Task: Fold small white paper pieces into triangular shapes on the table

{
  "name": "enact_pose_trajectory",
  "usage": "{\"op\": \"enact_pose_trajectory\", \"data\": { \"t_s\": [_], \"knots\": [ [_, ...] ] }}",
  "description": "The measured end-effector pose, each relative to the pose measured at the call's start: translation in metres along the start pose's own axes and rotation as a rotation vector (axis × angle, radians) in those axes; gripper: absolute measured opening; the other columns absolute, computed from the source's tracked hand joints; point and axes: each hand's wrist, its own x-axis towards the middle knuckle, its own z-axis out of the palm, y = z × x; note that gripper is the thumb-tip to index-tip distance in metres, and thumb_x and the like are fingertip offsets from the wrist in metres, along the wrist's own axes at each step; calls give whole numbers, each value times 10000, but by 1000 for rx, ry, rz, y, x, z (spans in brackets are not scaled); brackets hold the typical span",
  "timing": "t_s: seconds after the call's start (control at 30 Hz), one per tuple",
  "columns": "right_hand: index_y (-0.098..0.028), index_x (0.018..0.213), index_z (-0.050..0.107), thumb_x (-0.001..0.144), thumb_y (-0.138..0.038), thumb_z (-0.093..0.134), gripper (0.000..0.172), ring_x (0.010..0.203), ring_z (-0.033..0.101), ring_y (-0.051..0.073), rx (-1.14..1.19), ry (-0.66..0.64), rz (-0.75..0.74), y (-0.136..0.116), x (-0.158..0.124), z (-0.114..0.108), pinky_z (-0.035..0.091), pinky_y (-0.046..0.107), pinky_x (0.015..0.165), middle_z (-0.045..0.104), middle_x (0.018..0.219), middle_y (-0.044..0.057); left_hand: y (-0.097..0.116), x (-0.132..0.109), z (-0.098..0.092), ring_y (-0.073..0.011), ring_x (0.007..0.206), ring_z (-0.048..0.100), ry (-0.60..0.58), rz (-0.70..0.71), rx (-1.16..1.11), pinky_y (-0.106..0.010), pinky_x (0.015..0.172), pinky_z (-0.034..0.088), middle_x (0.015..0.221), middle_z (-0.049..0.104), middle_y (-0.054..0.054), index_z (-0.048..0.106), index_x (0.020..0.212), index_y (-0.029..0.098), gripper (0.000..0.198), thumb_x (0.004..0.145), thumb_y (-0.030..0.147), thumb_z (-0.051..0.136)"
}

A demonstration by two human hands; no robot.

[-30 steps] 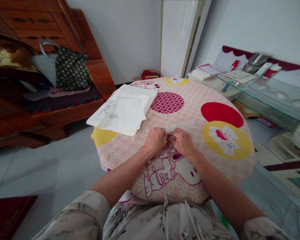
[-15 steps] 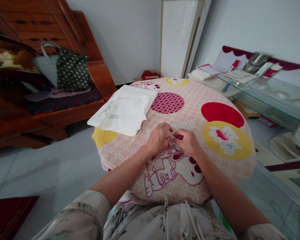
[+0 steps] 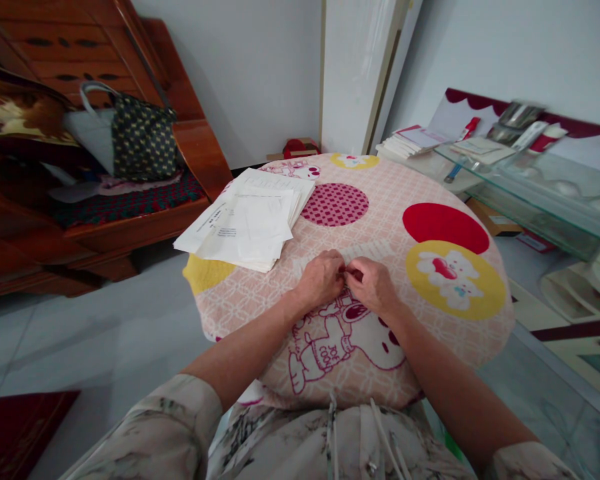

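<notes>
My left hand (image 3: 322, 278) and my right hand (image 3: 374, 283) rest side by side on a round table covered with a pink patterned cloth (image 3: 380, 200). Both hands have curled fingers that meet in a pinch over a small thing between them, too small and hidden to name. They lie just above a cartoon dog print (image 3: 350, 340) near the table's front edge. A stack of white papers (image 3: 247, 223) lies on the cloth to the left of my hands, apart from them.
A wooden bench (image 3: 145, 213) with a patterned bag (image 3: 143, 137) stands at the left. A glass shelf (image 3: 545, 193) with cups and booklets runs along the right. A white panel (image 3: 355, 73) leans on the far wall. Grey tiled floor surrounds the table.
My left fingers, briefly stretched out half a second ago, have curled in again and both hands have closed together into a pinch. The papers have not moved.
</notes>
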Motion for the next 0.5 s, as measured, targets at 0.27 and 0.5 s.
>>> {"op": "enact_pose_trajectory", "data": {
  "t_s": [0.27, 0.5],
  "knots": [
    [-196, 682, 597, 703, -118, 549, 94, 598, 555, 145, 111, 60, 16, 9, -3, -8, 422, 258, 604, 619, 655, 10, 4, -3, -2, -220, 954, 623, -6, -70, 34, -328, 845, 532, 941, 666, -89, 675, 844, 156, 126, 794, 110, 569],
    [-175, 729, 666, 699, -95, 540, 152, 643, 589, 154, 137, 17, -49, 11, -4, -18, 445, 260, 626, 654, 709, 29, 9, -9, -6, -208, 906, 626, -13, -110, 77, -310, 786, 518, 957, 663, -85, 664, 848, 158, 114, 824, 138, 554]
  ]
}}
